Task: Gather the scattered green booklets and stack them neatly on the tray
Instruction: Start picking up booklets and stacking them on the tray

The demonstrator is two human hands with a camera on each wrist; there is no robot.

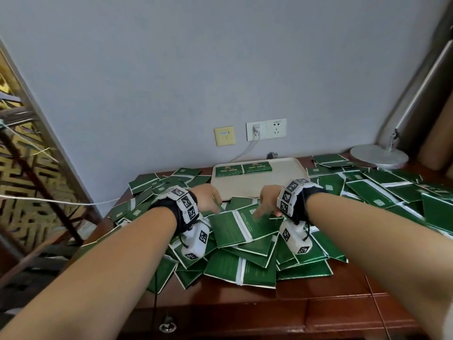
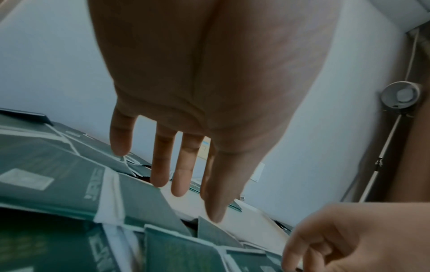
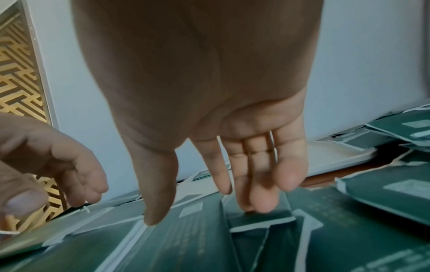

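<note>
Both forearms are reaching over dozens of green booklets (image 1: 241,231) heaped across the desk (image 1: 318,307), only two lying on the tray (image 1: 289,176) behind. Left hand (image 2: 209,103) is hanging with fingers spread, empty. Right hand (image 3: 209,110) is hovering loose-fingered above thin, probably light, slippery covers, best pinched at an edge.

room, home or hotel | wooden desk (image 1: 245,303) | wall sockets (image 1: 266,129) | desk lamp (image 1: 378,157)

Green booklets (image 1: 241,229) heaped haphazardly around beige tray (image 1: 291,179) bearing two.
</note>
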